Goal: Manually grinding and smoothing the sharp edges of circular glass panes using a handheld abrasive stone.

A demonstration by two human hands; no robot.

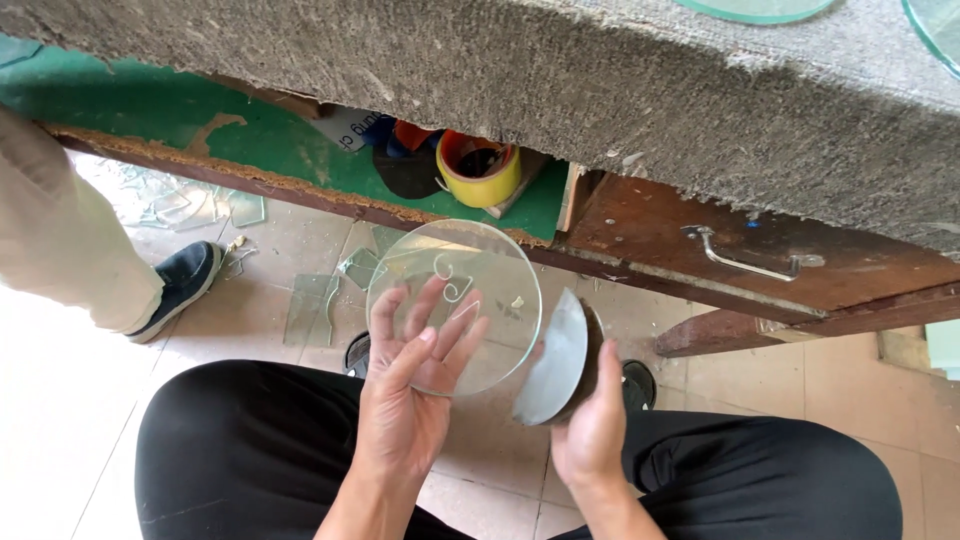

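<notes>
My left hand [412, 385] holds a clear round glass disc [470, 285] flat from beneath, fingers spread under it; a thin curly scratch mark shows on the glass. My right hand [592, 432] grips a second round glass disc [552, 358] tilted on edge, right beside the first one. Both hands hover above my lap in black trousers [230, 450], below the table's edge.
A carpet-covered table [600, 90] fills the top, with glass discs [755, 8] on it. Under it a green shelf [130, 110] holds a yellow tape roll [480, 168]. A wooden drawer with a metal handle [745, 262] lies right. Broken glass pieces [310, 305] litter the tiled floor. Another person's leg and dark shoe [180, 285] stand left.
</notes>
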